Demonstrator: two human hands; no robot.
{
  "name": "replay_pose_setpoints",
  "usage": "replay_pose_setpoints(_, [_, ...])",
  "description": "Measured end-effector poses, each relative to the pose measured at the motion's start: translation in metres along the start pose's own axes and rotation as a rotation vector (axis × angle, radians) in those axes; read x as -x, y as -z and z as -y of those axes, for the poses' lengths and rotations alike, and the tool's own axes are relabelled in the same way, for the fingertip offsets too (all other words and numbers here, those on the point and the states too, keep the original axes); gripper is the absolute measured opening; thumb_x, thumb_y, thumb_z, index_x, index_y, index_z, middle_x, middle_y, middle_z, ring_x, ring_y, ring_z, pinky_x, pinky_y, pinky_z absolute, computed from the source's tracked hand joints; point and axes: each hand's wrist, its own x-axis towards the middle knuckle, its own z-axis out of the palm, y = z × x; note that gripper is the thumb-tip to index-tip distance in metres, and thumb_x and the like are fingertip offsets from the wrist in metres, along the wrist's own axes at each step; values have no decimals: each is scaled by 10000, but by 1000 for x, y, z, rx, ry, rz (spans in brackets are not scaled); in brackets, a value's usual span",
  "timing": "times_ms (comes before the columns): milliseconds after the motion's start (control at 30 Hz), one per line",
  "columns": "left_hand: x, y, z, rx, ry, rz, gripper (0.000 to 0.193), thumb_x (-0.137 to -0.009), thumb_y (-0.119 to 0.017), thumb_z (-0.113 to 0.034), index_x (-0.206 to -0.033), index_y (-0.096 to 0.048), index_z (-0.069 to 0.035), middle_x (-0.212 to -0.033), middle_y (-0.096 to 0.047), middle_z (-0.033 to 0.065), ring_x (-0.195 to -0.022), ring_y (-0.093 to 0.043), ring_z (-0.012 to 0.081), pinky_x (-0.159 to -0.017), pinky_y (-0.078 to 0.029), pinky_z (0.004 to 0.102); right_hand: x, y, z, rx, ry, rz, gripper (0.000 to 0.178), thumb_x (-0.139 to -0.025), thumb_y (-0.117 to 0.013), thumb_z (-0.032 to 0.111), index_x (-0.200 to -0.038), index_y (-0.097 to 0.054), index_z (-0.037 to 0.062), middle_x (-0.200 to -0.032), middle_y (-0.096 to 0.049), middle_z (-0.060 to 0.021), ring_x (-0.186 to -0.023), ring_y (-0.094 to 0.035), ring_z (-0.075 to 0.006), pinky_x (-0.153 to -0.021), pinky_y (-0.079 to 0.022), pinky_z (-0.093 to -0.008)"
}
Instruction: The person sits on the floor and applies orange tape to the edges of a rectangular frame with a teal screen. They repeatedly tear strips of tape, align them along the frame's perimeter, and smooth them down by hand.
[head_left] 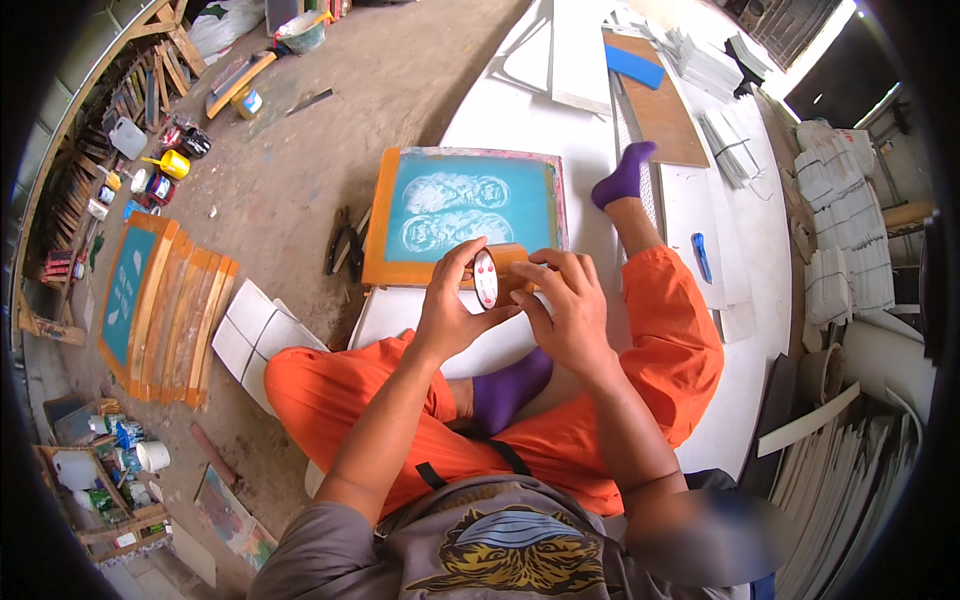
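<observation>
Between my two hands is a roll of brown packing tape (508,260), its pale printed core turned to the left. My left hand (458,308) grips the roll's left side, fingers curved over the top and thumb beneath. On the other side, the fingers and thumb of my right hand (568,305) are bent onto the tape. Just beyond lies a printing screen (470,178) in a wooden frame, with teal mesh and two whitish sole-shaped designs. The roll and my fingers overlap its near edge.
I sit on a white board surface (750,320), legs bent around the work. A blue cutter (702,258) lies to the right, near a brown board (665,110). Framed screens (170,310) lean at left; paint containers (172,165) stand behind them. Stacked sheets (845,210) line the right.
</observation>
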Motion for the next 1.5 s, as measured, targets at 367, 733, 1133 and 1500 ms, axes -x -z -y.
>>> replay_pose_setpoints(367, [0,-1,-4,-94,-105,-6,948,-642,-983,-185,-1451,-505,-58,-1431,-565,163,-1334,-535,347,-1111,-464,461,-2,-18,-4,11,38,-58,151,-824,-760,100,-959,-693,119,-965,-658,-24,-876,-607,-266,-746,-496,-393])
replay_pose_setpoints(733, [0,-4,0,7,-25,63,888,-649,-983,-212,-1401,-545,-34,-1362,-609,174,-1240,-610,326,-1028,-519,438,4,-22,-10,43,-4,38,106,-853,-685,85,-910,-595,86,-956,-588,-82,-876,-564,-306,-782,-452,-417])
replay_pose_setpoints(1133, [4,-8,8,200,147,177,856,-660,-993,-239,-1393,-600,-34,-1152,-694,76,-899,-662,133,-818,-572,302,18,-21,-27,-139,138,-5,137,-812,-641,-17,-891,-552,50,-868,-616,-106,-784,-587,-313,-704,-461,-411])
replay_pose_setpoints(1500, [0,-15,4,165,351,198,806,-678,-978,-404,-1261,-638,36,-1117,-730,131,-912,-720,189,-786,-588,312,27,-20,-28,-154,130,11,118,-820,-605,-36,-900,-546,28,-861,-597,-135,-775,-618,-332,-686,-507,-437])
